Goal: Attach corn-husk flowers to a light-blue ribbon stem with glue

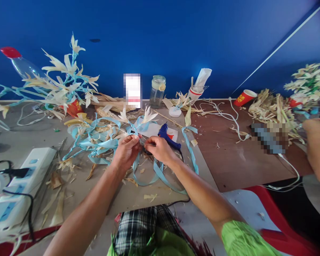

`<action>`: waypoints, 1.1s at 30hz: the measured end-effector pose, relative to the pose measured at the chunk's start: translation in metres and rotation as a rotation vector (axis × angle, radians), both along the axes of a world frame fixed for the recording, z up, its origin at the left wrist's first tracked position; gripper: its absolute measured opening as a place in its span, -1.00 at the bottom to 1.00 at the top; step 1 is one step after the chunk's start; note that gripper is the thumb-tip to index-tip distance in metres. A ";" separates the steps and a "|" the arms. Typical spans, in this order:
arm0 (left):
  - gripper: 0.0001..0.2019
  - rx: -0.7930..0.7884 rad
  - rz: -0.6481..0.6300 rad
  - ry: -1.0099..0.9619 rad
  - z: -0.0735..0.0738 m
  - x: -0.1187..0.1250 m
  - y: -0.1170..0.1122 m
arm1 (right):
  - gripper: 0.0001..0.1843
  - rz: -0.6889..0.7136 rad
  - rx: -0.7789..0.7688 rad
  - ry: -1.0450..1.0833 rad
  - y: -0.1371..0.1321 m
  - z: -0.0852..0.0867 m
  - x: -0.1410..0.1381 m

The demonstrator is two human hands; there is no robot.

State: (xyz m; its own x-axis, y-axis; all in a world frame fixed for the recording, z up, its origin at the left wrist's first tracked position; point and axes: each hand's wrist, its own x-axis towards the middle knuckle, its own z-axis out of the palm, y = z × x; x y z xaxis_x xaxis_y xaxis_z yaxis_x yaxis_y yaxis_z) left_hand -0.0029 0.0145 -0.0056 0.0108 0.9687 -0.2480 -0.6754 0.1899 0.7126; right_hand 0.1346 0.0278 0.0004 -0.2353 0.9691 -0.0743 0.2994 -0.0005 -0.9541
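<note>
My left hand (128,150) pinches the stem of a corn-husk flower branch (134,126) wrapped in light blue ribbon, its pale petals pointing up. Close beside it on the right, my right hand (159,149) has thumb and fingers pressed together; what lies between them is too small to make out. A loose light blue ribbon (160,174) loops over the table below both hands. Just past my right hand, a blue glue gun (167,137) rests on a white sheet (150,130). More ribbon-wrapped branches (96,144) lie in a tangle left of my left hand.
A tall husk-flower arrangement (72,80) stands at the back left, near a power strip (29,177). A glass jar (157,93) and a red cup (244,97) are along the wall. Another person's arm (318,149) reaches in at the right, near a phone (268,138).
</note>
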 end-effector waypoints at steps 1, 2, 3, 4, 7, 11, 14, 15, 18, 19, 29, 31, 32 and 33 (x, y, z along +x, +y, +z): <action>-0.83 -0.006 0.003 -0.009 0.000 0.001 0.000 | -0.92 0.003 0.001 0.004 0.000 -0.001 0.000; -0.82 -0.007 0.000 -0.021 0.000 0.002 -0.001 | -0.92 0.002 -0.016 0.037 -0.001 -0.001 -0.001; -0.81 -0.003 -0.016 -0.036 0.001 0.003 -0.002 | -0.92 0.000 -0.045 0.093 -0.001 -0.002 -0.002; -0.79 0.005 -0.048 -0.053 0.002 0.003 -0.003 | -0.92 0.000 -0.086 0.162 -0.001 -0.002 -0.002; -0.68 0.037 -0.162 -0.101 0.008 0.002 -0.007 | -0.91 0.014 -0.271 0.371 -0.001 0.000 -0.002; -0.70 0.060 -0.189 -0.108 0.012 -0.002 -0.007 | -0.85 0.077 -0.487 0.537 0.001 0.004 0.001; -0.76 0.066 -0.181 -0.099 0.006 -0.004 -0.004 | -0.85 0.113 -0.548 0.585 0.002 0.005 0.003; -0.78 0.066 -0.176 -0.096 0.004 -0.004 -0.003 | -0.86 0.118 -0.562 0.593 0.002 0.005 0.004; -0.82 0.069 -0.156 -0.084 0.000 -0.005 -0.001 | -0.87 0.126 -0.575 0.588 0.002 0.005 0.003; -0.83 0.070 -0.152 -0.080 0.000 -0.005 -0.001 | -0.87 0.125 -0.571 0.575 0.001 0.005 0.003; -0.83 0.017 -0.097 -0.064 -0.002 -0.003 -0.001 | -0.88 0.031 -0.229 0.279 -0.002 -0.001 -0.002; -0.85 0.014 -0.095 -0.066 -0.001 -0.002 -0.002 | -0.88 0.034 -0.226 0.279 -0.003 0.001 -0.002; -0.88 0.012 -0.112 -0.079 -0.001 -0.002 -0.003 | -0.88 0.040 -0.232 0.300 -0.003 0.002 -0.002; -0.88 0.012 -0.134 -0.100 0.000 -0.001 -0.004 | -0.88 0.048 -0.242 0.328 -0.003 0.003 -0.002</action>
State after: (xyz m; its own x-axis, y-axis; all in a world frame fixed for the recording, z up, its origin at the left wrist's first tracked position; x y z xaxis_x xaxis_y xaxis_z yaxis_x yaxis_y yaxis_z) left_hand -0.0044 0.0107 -0.0052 0.1641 0.9598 -0.2279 -0.7122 0.2751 0.6458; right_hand 0.1325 0.0248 0.0036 -0.3294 0.9200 -0.2124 -0.0152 -0.2302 -0.9730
